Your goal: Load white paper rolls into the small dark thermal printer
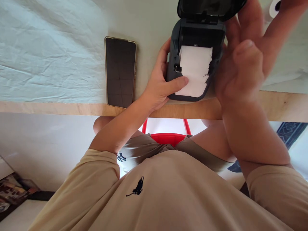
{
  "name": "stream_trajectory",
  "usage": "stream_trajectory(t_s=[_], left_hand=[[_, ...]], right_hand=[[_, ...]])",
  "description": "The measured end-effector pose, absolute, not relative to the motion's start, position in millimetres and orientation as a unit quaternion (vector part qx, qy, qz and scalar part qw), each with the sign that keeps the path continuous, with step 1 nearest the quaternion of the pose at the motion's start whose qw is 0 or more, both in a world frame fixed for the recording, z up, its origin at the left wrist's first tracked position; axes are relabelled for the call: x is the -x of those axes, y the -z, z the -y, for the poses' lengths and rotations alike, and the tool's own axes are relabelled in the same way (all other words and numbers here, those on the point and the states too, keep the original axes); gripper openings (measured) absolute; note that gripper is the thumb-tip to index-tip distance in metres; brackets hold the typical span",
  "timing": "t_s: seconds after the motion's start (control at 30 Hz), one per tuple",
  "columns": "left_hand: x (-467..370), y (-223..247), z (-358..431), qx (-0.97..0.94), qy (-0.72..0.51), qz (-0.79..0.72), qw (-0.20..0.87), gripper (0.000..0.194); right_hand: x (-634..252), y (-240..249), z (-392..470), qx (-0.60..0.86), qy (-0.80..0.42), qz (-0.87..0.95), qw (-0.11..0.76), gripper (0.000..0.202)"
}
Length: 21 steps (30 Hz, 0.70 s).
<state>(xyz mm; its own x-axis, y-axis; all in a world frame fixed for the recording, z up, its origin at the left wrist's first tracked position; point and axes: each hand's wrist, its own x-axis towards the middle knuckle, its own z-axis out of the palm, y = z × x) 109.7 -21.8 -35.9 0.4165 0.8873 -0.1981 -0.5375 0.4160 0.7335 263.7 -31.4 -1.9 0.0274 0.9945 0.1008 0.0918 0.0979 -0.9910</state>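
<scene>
A dark grey portable label printer (173,69) lies near the table's front edge with its black lid (209,9) flipped up. Inside it sits white paper (194,61), ragged along its right side, with a loose end over the front. My left hand (161,80) grips the printer's left side, its thumb pressing on the paper. My right hand (243,67), partly blurred, is beside the printer's right side and lid with its fingers apart. I cannot tell whether it touches the lid.
A dark-screened smartphone (121,72) lies left of the printer. At the upper right stands a small white roll (274,9), partly hidden by my hand. A pale, wrinkled cloth (60,64) covers the table up to its wooden edge (192,109). Below shows a red seat (168,138).
</scene>
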Motion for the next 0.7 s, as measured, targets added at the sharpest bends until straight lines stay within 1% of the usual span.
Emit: stream_trajectory(t_s=[0.07,0.13,0.23,0.33,0.43,0.53,0.6,0.7], left_hand=[[-110.6,36.9,22.4,-0.302,-0.449,-0.298,0.786,0.049],[-111.2,36.1,23.2,-0.301,-0.451,-0.3,0.784,0.048],[-111.3,34.1,23.9,-0.304,-0.452,-0.301,0.783,0.048],[-111.5,34.4,24.1,-0.307,-0.447,-0.296,0.787,0.045],[-111.8,36.7,24.0,-0.311,-0.451,-0.295,0.783,0.042],[-111.1,38.0,23.4,-0.317,-0.447,-0.298,0.782,0.047],[-110.1,37.4,23.0,-0.317,-0.433,-0.295,0.79,0.052],[-109.2,35.5,23.5,-0.331,-0.436,-0.298,0.782,0.051]], right_hand=[[-262.4,0.5,29.5,0.479,-0.453,0.524,0.538,0.042],[-262.0,-0.3,28.8,0.488,-0.43,0.54,0.534,0.035],[-263.4,2.9,28.1,0.494,-0.365,0.584,0.531,0.036],[-265.6,8.8,27.8,0.476,-0.339,0.598,0.549,0.041],[-266.2,11.5,29.4,0.477,-0.367,0.593,0.535,0.047],[-265.4,11.4,31.3,0.493,-0.384,0.581,0.522,0.054],[-264.9,11.6,31.3,0.492,-0.392,0.575,0.524,0.051],[-264.4,12.2,29.9,0.473,-0.438,0.569,0.512,0.045]])
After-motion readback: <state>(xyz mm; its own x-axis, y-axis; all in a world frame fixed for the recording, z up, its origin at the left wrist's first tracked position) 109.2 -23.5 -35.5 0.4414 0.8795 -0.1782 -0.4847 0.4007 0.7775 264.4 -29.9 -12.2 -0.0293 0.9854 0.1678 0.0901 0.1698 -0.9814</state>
